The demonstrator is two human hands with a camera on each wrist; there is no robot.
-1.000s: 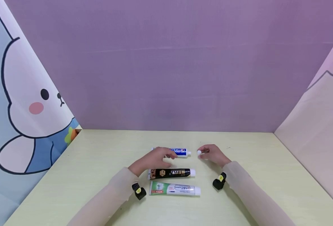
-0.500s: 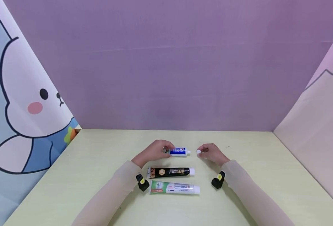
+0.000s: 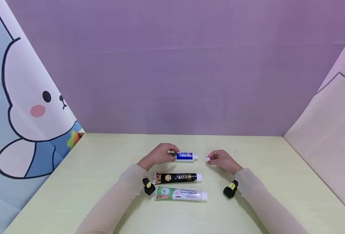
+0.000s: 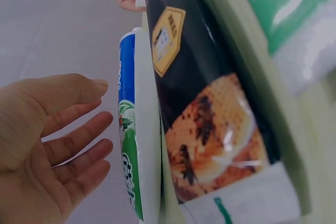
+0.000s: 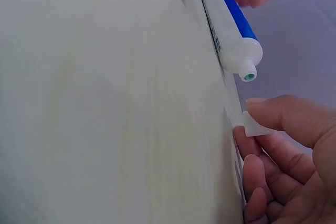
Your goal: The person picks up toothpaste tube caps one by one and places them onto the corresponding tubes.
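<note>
A blue, green and white toothpaste tube [image 3: 185, 156] lies at the back of the row, its nozzle bare and pointing right. My left hand [image 3: 160, 153] hovers over its tail end. In the left wrist view, the relaxed fingers [image 4: 84, 129] stand apart from the tube with a gap between. To the right of the nozzle, my right hand [image 3: 223, 160] pinches a small white toothpaste cap [image 5: 255, 124] between thumb and fingers. Nearer to me lie a black toothpaste tube [image 3: 176, 178] and a green and white toothpaste tube [image 3: 179, 194], both with white caps on.
All the tubes lie on a pale wooden table [image 3: 242, 208]. Behind it rises a purple panel [image 3: 178, 68]. A rabbit-patterned cloth [image 3: 29, 81] hangs on the left side, and a pale cloth [image 3: 336, 136] on the right.
My left hand has moved back from between the blue and black tubes to the blue tube's tail end. The right hand, with the cap, has shifted slightly right.
</note>
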